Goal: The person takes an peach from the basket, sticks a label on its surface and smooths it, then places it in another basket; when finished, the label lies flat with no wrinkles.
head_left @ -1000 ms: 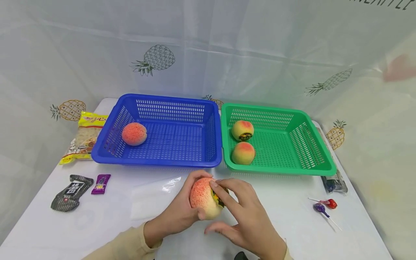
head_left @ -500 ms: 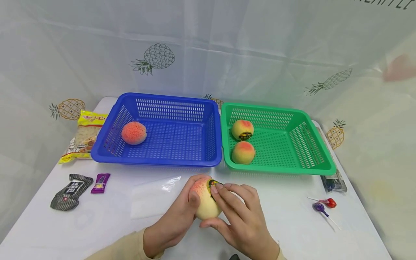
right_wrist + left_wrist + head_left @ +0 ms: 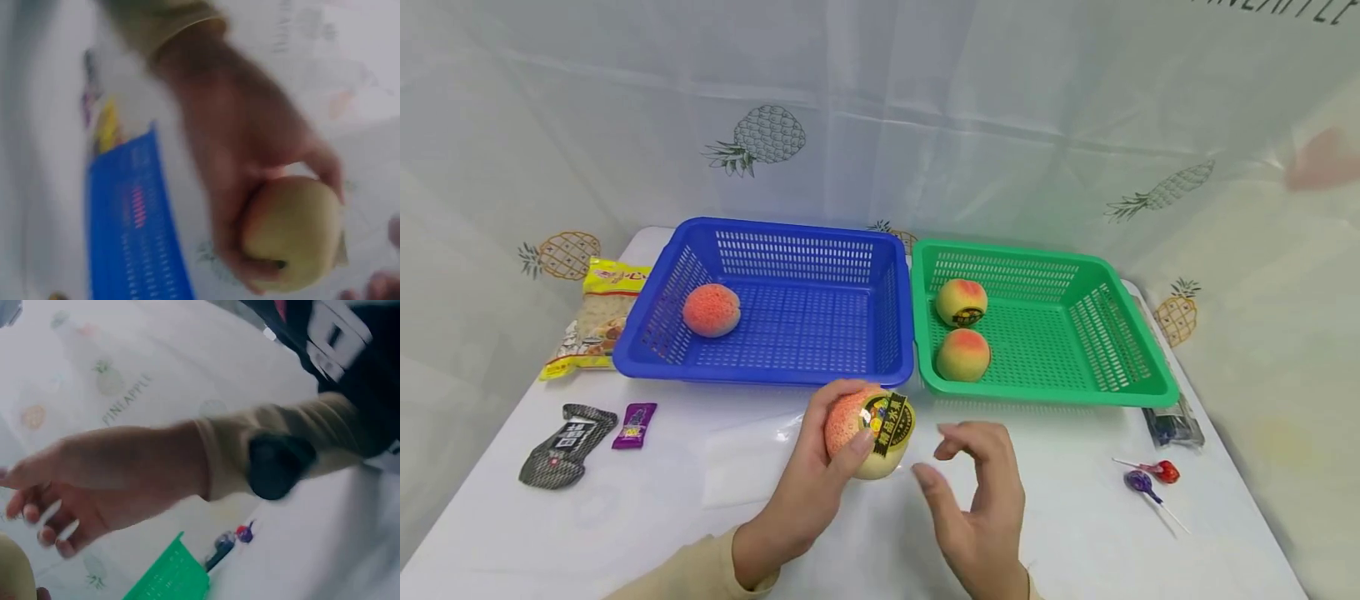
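My left hand (image 3: 801, 492) grips a peach (image 3: 848, 414) with a gold and black sticker (image 3: 892, 423) facing up. The thumb lies by the sticker's edge. In the right wrist view the same peach (image 3: 297, 234) shows its pale yellow side, with fingers wrapped round it. Just to the right of the fruit hovers my right hand (image 3: 985, 504), fingers bent loosely and thumb apart, nothing between them. The left wrist view shows this right hand (image 3: 119, 478) away from the peach's pale edge (image 3: 14, 572).
A blue basket (image 3: 760, 377) holds one peach (image 3: 711, 310); a green basket (image 3: 1052, 395) holds two. Left lie a yellow snack bag (image 3: 598, 321), a dark packet (image 3: 567, 448) and a purple candy (image 3: 634, 425). Lollipops (image 3: 1138, 481) lie right, a clear plastic sheet (image 3: 745, 462) in front.
My right hand has come off the peach and moved right. The left hand has turned and slightly raised the fruit, so its sticker shows in full.
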The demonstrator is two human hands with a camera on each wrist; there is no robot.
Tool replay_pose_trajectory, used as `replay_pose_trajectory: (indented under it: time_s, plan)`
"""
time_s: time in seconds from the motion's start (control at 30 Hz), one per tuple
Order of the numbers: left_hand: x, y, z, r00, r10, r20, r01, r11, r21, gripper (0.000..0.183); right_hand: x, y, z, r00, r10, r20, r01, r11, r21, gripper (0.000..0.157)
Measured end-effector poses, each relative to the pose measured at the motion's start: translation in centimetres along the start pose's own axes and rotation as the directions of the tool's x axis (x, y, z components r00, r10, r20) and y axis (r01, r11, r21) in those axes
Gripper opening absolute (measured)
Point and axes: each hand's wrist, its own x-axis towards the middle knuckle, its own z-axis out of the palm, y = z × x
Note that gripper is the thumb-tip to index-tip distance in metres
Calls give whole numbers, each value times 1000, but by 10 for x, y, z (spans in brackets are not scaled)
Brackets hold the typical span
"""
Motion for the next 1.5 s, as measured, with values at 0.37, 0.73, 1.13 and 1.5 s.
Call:
replay_pose_trajectory:
  time_s: [0.37,0.73,1.13,1.5]
  plan:
    - [-5,-18,13,916,396,54,-395,877,274,58,3,-3,-2,727,577,373,-666,724,178,30]
    - [-10,-21,17,928,373,-21,-352,893,282,55,1,0,1,728,522,446,-666,694,275,4]
    - [-3,-21,10,997,66,50,-73,986,152,53,-3,18,-6,523,755,397,-852,445,276,25]
    - [32,-13,4,994,-69,88,38,947,318,70,7,95,-133,538,739,-405,-841,434,-323,40]
